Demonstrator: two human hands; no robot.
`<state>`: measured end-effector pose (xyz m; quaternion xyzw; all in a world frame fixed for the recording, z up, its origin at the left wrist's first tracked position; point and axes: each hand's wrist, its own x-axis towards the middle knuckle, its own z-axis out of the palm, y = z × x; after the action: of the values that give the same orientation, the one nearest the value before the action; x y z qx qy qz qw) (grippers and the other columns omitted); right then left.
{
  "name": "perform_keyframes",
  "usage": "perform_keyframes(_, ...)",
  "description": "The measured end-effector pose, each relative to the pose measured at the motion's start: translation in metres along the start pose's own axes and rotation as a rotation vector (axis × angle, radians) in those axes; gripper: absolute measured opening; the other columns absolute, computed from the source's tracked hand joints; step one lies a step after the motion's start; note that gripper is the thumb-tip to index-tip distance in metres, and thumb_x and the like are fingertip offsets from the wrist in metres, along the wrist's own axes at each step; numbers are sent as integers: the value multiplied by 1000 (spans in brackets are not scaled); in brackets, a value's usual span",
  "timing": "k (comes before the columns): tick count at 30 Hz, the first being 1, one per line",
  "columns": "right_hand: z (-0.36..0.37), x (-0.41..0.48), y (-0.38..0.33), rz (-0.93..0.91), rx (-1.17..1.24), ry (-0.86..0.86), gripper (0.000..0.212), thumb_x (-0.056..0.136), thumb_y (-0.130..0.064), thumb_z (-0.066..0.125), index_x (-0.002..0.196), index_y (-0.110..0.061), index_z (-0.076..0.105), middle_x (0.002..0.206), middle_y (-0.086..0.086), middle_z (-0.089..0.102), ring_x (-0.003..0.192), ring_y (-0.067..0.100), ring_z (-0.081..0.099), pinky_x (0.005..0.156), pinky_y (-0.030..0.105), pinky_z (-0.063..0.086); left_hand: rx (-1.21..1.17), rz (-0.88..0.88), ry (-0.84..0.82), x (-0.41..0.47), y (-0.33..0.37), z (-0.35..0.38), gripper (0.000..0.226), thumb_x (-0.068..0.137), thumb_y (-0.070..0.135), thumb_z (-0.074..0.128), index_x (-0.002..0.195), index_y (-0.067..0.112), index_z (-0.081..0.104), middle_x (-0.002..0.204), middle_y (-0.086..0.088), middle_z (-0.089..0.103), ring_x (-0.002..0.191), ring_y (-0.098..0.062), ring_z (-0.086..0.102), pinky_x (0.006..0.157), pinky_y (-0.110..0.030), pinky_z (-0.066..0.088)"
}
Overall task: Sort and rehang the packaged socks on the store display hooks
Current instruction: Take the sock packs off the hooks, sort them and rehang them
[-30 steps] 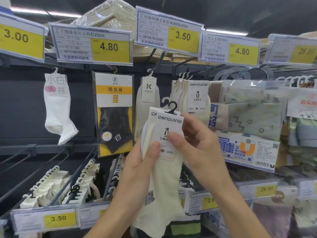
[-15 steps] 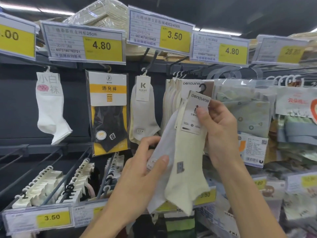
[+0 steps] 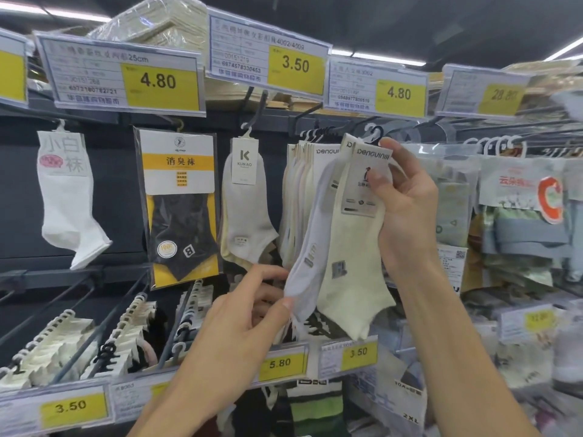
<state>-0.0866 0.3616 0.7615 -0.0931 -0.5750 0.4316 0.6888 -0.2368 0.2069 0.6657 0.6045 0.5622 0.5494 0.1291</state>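
Right hand (image 3: 407, 209): raised in front of the display, thumb pressed on the front of the Penguin card (image 3: 367, 181) and fingers (image 3: 398, 149) curled behind it, clamped on the cream sock pair (image 3: 350, 279).
Cream sock pair: hangs from that card, toe pointing down and to the right, just in front of the row of Penguin socks (image 3: 301, 200) already on a display hook.
White sock pair (image 3: 310, 257): lies just behind and left of the cream pair, its own card top showing beside the front card.
Left hand (image 3: 249, 313): lower down, thumb and forefinger closed on the toe end of the white sock pair.
Hanger hooks (image 3: 373, 135): one black and one white, at the top of the two cards, level with the display rods; whether they are on a rod, I cannot tell.
Above: yellow 3.50 price tag (image 3: 295, 66).
To the left: grey Kun Ao socks (image 3: 249, 216), a black sock packet (image 3: 181, 209), a single white sock (image 3: 67, 200).
Below: 5.80 price tag (image 3: 279, 362).
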Motion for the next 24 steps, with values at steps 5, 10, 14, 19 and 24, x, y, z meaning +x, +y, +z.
perform_keyframes(5, 5, 11, -2, -17, -76, 23, 42, 96, -1, 58, 137, -9, 55, 112, -1, 71, 101, 12, 68, 86, 28, 57, 66, -11, 6, 1, -2, 1, 22, 88, 47, 53, 107, 57, 51, 101, 20, 71, 92, -4, 68, 84, -29, 55)
perform_keyframes(10, 16, 20, 2, -23, -162, -2, 44, 96, -1, 59, 138, -14, 56, 111, -13, 73, 101, 2, 69, 86, 22, 55, 338, -16, 19, 0, -2, 4, 25, 85, 59, 42, 110, 56, 44, 98, 35, 64, 93, 11, 61, 78, -22, 53)
perform_keyframes(14, 19, 22, 10, -42, -228, -54, 46, 97, 0, 56, 140, -13, 53, 118, -6, 71, 106, 4, 68, 87, 21, 55, 725, 106, 54, -4, -5, 9, 30, 88, 63, 26, 109, 49, 41, 83, 32, 61, 79, 7, 61, 69, -27, 54)
perform_keyframes(19, 17, 15, 13, -73, -355, -110, 51, 97, -3, 55, 146, -14, 47, 139, 3, 59, 123, 6, 59, 102, 25, 50, 892, 185, 75, -5, -10, 13, 35, 93, 55, 21, 98, 38, 50, 80, 18, 65, 65, -4, 62, 51, -31, 51)
perform_keyframes(24, 17, -9, 0, -99, -647, -82, 57, 93, -5, 60, 148, -14, 45, 142, -2, 55, 128, 8, 52, 108, 30, 46, 902, 227, 52, -3, -11, 12, 25, 98, 44, 34, 86, 30, 51, 68, 11, 58, 63, -15, 62, 47, -29, 43)
